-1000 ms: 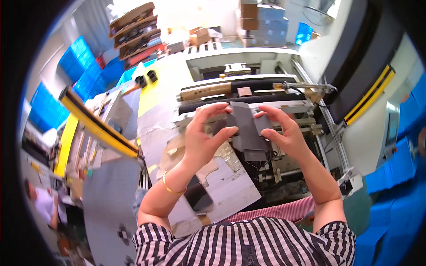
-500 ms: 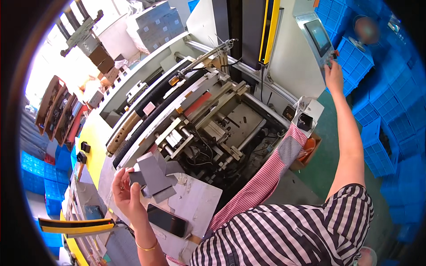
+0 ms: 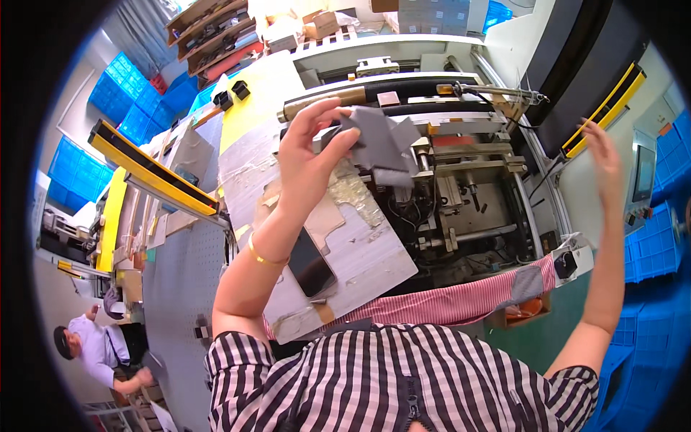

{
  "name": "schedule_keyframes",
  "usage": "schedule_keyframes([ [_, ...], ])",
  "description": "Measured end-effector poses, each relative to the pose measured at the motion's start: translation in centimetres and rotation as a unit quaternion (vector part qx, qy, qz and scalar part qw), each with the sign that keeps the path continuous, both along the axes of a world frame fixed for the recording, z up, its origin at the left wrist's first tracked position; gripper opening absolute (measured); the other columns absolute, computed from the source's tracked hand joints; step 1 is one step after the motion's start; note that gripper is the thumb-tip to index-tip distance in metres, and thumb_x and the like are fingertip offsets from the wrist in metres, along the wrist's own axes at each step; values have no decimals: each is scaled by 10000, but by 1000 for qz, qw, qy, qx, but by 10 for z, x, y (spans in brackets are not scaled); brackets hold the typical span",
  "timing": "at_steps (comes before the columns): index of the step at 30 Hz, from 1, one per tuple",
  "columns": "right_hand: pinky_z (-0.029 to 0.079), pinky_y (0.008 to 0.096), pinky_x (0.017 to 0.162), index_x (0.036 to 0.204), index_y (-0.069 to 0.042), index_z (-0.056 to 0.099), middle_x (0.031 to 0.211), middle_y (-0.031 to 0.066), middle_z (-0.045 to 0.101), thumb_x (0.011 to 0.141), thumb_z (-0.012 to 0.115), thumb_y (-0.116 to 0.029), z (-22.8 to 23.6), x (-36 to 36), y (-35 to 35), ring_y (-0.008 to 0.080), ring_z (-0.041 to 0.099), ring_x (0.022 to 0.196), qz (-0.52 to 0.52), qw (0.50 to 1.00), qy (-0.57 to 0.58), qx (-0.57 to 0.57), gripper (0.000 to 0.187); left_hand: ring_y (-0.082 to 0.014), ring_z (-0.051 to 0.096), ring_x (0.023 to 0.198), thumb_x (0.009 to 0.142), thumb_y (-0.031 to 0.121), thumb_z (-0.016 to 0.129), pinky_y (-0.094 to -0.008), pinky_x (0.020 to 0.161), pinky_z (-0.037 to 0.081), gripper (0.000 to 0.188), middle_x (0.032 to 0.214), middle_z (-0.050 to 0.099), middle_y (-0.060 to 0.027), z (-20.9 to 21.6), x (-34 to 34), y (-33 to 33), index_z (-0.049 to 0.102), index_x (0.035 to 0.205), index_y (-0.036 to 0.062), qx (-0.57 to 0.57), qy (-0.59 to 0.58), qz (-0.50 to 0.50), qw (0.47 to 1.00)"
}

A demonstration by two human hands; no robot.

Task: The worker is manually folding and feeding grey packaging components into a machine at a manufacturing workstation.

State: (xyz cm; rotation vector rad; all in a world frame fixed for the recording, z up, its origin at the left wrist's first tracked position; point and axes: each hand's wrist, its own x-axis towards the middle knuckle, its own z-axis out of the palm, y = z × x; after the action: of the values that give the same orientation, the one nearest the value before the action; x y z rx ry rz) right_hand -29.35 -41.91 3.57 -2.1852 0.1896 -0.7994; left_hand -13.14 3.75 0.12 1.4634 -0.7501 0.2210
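Observation:
My left hand (image 3: 306, 158) is closed on a grey folded card piece (image 3: 374, 140), gripped by its left edge between thumb and fingers. The piece has flat panels and flaps, and it is held up over the near left side of a machine (image 3: 461, 191) with rollers, rails and clamps. My right hand (image 3: 604, 155) is raised at the right with its fingers stretched out, holding nothing. It is nearest to a yellow and black upright bar (image 3: 608, 108). The control panel with a screen (image 3: 643, 173) is to the right of that hand.
A dark phone (image 3: 311, 263) lies on a worn pale board (image 3: 374, 252) below my left forearm. Striped pink cloth (image 3: 432, 297) covers the machine's front edge. Another yellow bar (image 3: 155, 169) slants at the left. Blue crates (image 3: 651, 245) stand at the right. A person (image 3: 101, 349) is at far left.
My right hand has left the controls below the screen and is now in the air. My left hand has lifted the grey card piece over the machine. The view has turned left.

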Motion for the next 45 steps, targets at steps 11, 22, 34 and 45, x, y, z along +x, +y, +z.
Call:
schedule_keyframes([
  [11, 487, 298, 907, 1322, -67, 553, 1167, 70, 640, 905, 689, -252, -7, 168, 184, 155, 607, 1018, 355, 920, 22, 162, 476, -101, 614, 975, 824, 148, 763, -287, 917, 461, 479, 1066, 678, -48, 27, 60, -48, 554, 1240, 32, -44, 50, -14, 998],
  [22, 455, 322, 967, 1346, -69, 506, 1090, 92, 690, 883, 703, -331, 57, 346, 117, 162, 646, 1020, 302, 953, -11, 23, 568, -109, 634, 800, 779, 237, 815, -247, 676, 502, 677, 986, 706, -127, 95, 250, -90, 487, 1337, 38, 119, -175, -19, 977],
  [34, 448, 305, 960, 1339, -121, 560, 1090, 91, 710, 846, 737, -328, 67, 348, 124, 132, 640, 1033, 243, 968, -46, -43, 563, -130, 640, 846, 776, 124, 807, -241, 703, 504, 779, 938, 700, -103, 120, 245, -92, 377, 1414, -5, 168, -84, -67, 980],
  [45, 469, 295, 906, 1300, -13, 558, 1099, 104, 697, 892, 639, -459, 73, 325, 133, 168, 640, 1024, 227, 959, -144, 93, 610, -210, 629, 1007, 836, 500, 693, -323, 862, 488, 744, 1185, 666, -123, 106, 245, -81, 470, 1395, 63, 102, -156, 193, 963],
])
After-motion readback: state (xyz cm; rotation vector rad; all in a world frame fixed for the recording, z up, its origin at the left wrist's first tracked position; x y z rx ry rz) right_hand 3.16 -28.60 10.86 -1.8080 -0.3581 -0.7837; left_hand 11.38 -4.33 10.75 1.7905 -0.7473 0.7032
